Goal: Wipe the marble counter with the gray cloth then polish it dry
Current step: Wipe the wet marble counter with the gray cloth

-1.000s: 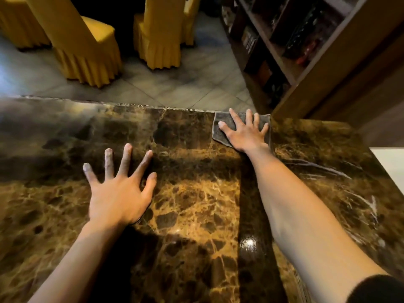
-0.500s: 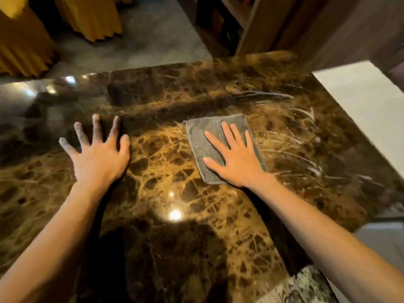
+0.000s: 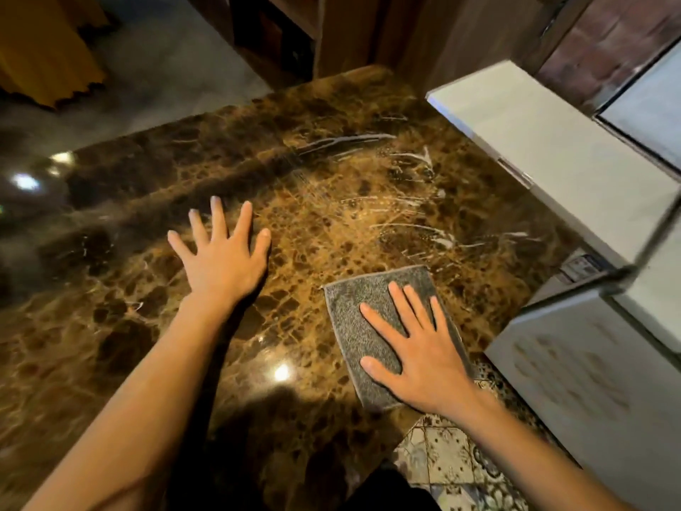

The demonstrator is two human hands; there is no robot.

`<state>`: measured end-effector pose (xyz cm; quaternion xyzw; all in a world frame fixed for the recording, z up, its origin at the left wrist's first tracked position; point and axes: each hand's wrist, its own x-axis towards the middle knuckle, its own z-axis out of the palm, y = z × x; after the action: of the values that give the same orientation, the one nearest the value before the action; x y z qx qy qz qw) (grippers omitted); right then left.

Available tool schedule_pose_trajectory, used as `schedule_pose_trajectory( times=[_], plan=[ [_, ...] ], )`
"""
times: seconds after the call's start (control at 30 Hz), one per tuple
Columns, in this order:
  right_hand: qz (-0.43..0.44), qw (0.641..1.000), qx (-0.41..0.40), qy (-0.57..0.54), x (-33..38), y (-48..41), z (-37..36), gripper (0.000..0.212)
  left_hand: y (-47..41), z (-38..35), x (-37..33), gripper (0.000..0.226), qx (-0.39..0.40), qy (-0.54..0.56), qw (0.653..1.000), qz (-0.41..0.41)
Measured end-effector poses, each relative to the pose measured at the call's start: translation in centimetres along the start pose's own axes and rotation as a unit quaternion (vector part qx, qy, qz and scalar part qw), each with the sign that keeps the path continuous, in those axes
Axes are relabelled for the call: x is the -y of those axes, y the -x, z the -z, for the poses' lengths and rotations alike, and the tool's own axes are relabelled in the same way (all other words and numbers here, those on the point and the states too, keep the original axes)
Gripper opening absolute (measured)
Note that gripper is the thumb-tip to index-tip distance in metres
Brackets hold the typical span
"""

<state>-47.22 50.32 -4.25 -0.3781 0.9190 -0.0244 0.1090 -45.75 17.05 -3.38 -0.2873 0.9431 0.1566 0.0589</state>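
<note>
The right hand [image 3: 423, 359], fingers [image 3: 401, 307] flat on the gray cloth [image 3: 353, 326], has dragged it from the far edge toward the near corner of the marble bench [image 3: 331, 201], leaving wet streaks [image 3: 405, 215] that I judge mean wiping goes on, while the left hand [image 3: 224, 260] rests spread and empty.

The gray cloth [image 3: 372, 326] is pressed flat on the marble counter [image 3: 331, 201] by the right hand [image 3: 423, 352]. The left hand [image 3: 224, 263] is spread flat beside it.

**No readable text in view**

I look for lettering, labels, brand marks or numbers and find none I can read. The pale cabinet [image 3: 575, 171] at the right carries a small plate or panel [image 3: 584, 266] near its lower edge, but whatever stands on it is too small and blurred to make out. The patterned floor tiles [image 3: 453, 459] show ornament only, no writing.
</note>
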Motion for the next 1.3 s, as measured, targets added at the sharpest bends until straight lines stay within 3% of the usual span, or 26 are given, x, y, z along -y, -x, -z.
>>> schedule_pose_trajectory(
  times=[0.27,0.7,0.87,1.1,1.3],
  plan=[
    [0.018,1.000,0.019,0.007,-2.2,-5.1,1.5,0.075,-0.2,-1.8,-0.6,0.068,-0.016,-0.055,0.998,0.022],
    [0.028,1.000,0.006,0.014,0.8,-40.9,6.5,0.081,-1.2,-1.5,-1.9,0.059,0.004,-0.034,0.995,0.097],
    [0.038,0.999,-0.003,-0.005,3.2,-48.8,8.2,0.082,-1.2,-1.8,-1.8,0.058,-0.034,-0.033,0.995,0.086],
    [0.055,0.998,0.005,0.005,3.3,-48.7,8.3,0.080,-1.1,-2.1,-2.0,0.056,-0.045,-0.032,0.993,0.106],
    [0.105,0.994,0.016,0.022,-0.4,-38.1,6.2,0.079,-1.1,-2.2,-2.1,0.058,-0.037,-0.052,0.992,0.107]
  ],
)
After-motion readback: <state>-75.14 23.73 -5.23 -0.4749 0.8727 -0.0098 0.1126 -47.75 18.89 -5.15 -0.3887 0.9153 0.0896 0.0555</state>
